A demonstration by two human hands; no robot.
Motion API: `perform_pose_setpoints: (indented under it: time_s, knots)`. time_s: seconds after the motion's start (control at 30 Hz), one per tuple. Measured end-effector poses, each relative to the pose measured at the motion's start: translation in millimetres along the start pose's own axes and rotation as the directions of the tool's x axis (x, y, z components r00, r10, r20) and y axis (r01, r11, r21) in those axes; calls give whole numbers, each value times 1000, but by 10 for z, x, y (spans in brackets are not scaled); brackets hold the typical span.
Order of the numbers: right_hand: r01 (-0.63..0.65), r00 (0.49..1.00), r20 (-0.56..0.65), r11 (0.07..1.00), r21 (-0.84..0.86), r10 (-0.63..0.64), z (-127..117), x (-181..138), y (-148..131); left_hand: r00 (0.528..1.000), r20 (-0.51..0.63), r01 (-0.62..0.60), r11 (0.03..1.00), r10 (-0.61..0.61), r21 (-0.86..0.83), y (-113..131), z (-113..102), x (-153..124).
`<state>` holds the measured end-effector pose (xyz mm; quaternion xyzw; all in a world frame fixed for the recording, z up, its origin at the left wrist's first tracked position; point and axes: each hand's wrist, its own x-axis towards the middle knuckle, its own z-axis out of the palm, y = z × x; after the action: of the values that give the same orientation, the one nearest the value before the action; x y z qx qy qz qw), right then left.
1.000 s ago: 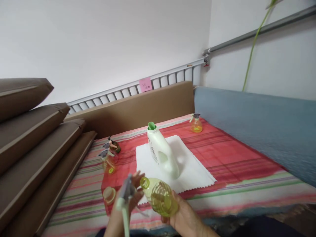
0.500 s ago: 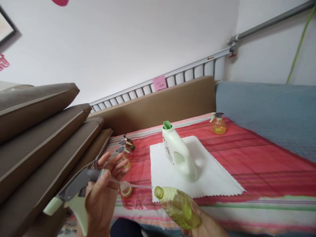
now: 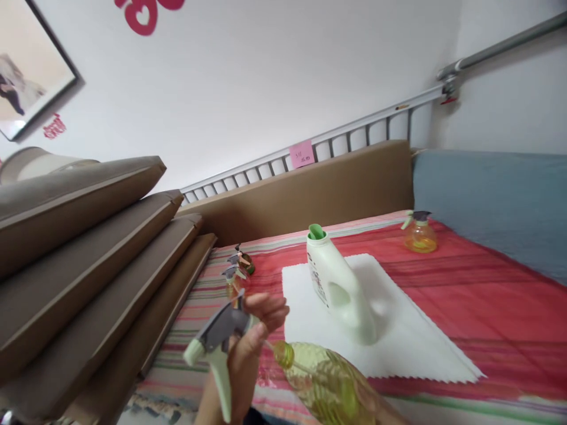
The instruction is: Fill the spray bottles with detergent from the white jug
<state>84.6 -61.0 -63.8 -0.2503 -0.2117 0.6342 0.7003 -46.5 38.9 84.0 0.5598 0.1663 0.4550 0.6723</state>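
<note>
Head: our half-curled left hand has the sprayer; our right hand, mostly hidden, the bottle. Overtilting might spill any liquid.

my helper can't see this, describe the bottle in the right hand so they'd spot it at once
Find the red cloth, then the pale jug on its white mat. Nearer the camera, the right hand holds a clear yellow-green bottle, tilted. Unlike the spray bottles farther back, its sprayer is unfastened, in the left hand, tube in the neck.
</note>
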Motion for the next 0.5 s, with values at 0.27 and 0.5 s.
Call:
perform_pose_setpoints:
  time_s: [0.27, 0.5]
  knots:
    - [77, 996, 51, 997, -30, -76, 111, 289, 19, 1000, 28, 0, 997, 3, -82, -125, 156, -57]
    - [104, 994, 52, 993, -61, -100, 54, 251, 45, 993, 19, -115, 992, 114, 50, -216, 104, -67]
